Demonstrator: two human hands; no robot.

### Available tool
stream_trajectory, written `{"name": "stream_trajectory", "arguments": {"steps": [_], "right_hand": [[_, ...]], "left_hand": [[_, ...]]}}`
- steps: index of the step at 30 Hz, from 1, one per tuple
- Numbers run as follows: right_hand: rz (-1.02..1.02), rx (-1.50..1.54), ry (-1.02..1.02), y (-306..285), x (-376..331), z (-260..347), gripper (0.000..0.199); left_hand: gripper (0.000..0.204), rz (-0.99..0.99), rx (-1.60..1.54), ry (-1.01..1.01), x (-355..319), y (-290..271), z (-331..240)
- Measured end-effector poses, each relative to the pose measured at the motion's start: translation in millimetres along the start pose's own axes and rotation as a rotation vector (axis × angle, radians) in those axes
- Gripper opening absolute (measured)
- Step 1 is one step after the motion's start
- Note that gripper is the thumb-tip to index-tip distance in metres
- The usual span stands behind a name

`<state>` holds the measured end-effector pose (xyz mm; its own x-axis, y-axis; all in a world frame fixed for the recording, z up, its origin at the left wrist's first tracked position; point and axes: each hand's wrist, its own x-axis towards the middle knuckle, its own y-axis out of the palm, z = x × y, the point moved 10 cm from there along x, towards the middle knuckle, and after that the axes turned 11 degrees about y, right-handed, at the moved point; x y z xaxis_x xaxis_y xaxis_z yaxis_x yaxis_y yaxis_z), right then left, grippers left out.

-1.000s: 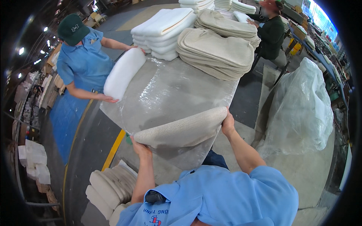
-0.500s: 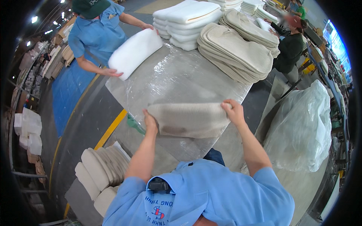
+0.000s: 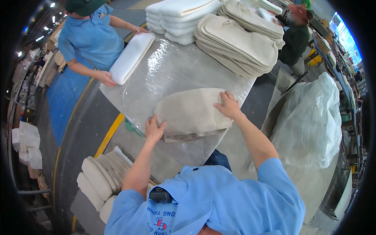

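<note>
A beige, rounded fabric piece (image 3: 192,109) lies on the plastic-covered table in front of me, its near edge showing a darker layer beneath. At its left end my left hand (image 3: 154,130) touches the edge, thumb and fingers apart. My right hand (image 3: 230,106) rests on the right end with fingers spread. Across the table's left corner, a co-worker in a blue shirt (image 3: 94,43) has both hands on a folded white padding piece (image 3: 132,58).
Stacked beige pieces (image 3: 237,43) and folded white padding (image 3: 182,19) occupy the table's (image 3: 145,94) far side. More beige pieces (image 3: 103,176) are piled low at my left. A large clear plastic bag (image 3: 307,121) stands at right. Another person (image 3: 295,41) is beyond the stacks.
The beige piece has moved away from me and now lies flatter, its broad face up. My grip on its ends has loosened. The co-worker's white piece has come down onto the table corner.
</note>
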<state>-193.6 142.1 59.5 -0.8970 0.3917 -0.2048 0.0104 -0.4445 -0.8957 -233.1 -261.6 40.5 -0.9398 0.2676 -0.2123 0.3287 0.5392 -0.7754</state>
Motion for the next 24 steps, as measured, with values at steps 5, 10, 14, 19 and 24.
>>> {"name": "stream_trajectory", "arguments": {"steps": [5,10,14,19,24], "right_hand": [[-0.082,-0.263,-0.202,26.2,-59.6,60.5,0.073],[-0.017,-0.198,-0.409,42.5,-132.9,60.5,0.067],[0.013,-0.012,-0.426,41.6,-145.5,42.4,0.062],[-0.304,0.573,0.132,-26.3,-93.0,-58.4,0.034],[-0.064,0.555,0.658,13.9,-59.6,-152.4,0.044]], "left_hand": [[0.087,0.002,0.091,0.185,-1.2,40.6,-30.6],[0.092,0.014,0.051,0.285,-10.6,37.9,-32.4],[0.092,-0.008,0.006,0.333,-2.4,30.3,-42.4],[0.081,-0.186,-0.410,0.115,34.4,-8.6,-13.8],[0.068,-0.158,-0.809,0.027,92.7,-2.4,-35.5]]}}
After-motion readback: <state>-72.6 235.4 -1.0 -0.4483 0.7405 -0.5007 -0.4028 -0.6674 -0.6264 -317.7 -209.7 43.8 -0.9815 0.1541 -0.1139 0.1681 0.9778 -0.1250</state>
